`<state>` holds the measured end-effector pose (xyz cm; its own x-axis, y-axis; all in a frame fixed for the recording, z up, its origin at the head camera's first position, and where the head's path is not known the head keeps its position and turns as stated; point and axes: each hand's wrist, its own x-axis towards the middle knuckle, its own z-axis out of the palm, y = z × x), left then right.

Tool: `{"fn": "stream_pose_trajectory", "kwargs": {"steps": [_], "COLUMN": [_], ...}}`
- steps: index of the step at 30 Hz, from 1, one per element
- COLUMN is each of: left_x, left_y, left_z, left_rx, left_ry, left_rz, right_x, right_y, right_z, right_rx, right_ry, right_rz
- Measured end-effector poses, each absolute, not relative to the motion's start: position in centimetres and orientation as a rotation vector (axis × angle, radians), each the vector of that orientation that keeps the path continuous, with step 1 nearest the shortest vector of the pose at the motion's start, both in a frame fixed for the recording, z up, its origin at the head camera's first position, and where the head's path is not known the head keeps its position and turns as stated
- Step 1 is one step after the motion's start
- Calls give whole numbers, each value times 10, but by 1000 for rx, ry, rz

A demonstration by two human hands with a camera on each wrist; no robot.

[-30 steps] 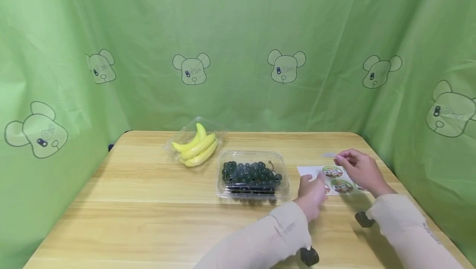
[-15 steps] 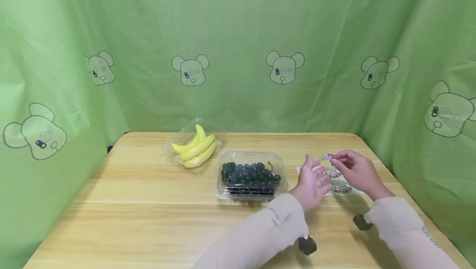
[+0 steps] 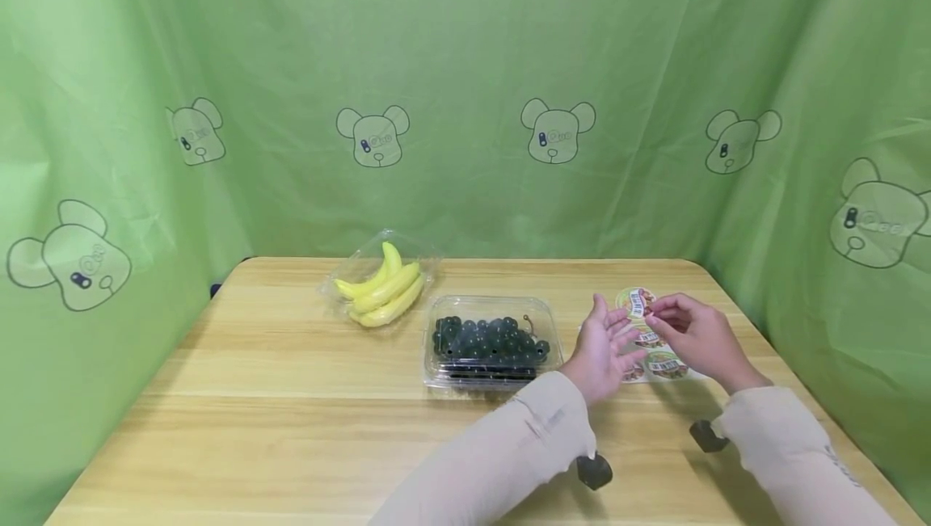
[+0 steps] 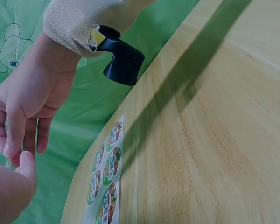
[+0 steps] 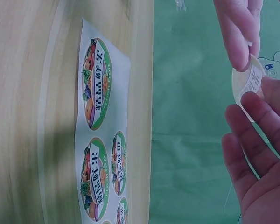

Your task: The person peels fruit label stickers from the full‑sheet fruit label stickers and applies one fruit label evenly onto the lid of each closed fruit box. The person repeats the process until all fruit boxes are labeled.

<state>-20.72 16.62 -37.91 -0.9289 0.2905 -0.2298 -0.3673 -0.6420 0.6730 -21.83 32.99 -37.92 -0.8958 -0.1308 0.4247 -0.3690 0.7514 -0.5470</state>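
My right hand pinches a round fruit label sticker between thumb and bent fingers, raised above the table. In the right wrist view the pale back of this sticker shows between the two hands. My left hand faces it with palm turned up and fingers spread and straight, its fingertips right at the sticker's near edge. Below both hands lies a white sticker sheet, partly hidden in the head view, with several oval-looking printed labels in green and white.
A clear lidded box of dark grapes stands left of my left hand. Behind it, farther left, sits a bunch of bananas in clear plastic. Green curtains enclose the wooden table.
The sticker in my right hand has come up off the sheet and turned so its printed face shows. My left hand has turned palm up and spread its fingers beside it.
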Motion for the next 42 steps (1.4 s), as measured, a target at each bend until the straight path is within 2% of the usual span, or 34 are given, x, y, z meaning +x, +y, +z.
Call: {"fn": "stream_pose_trajectory", "kwargs": {"steps": [30, 42], "left_x": [-212, -213], "left_y": [158, 160], "left_z": [-376, -376], "left_rx": [-190, -249], "left_ry": [1274, 1260], "left_rz": [2585, 2574], "right_x": [-225, -223], "right_y": [333, 328], "right_z": [-380, -381], "right_rx": [462, 399], "right_ry": [-2451, -2421], "right_rz": [1009, 984]}}
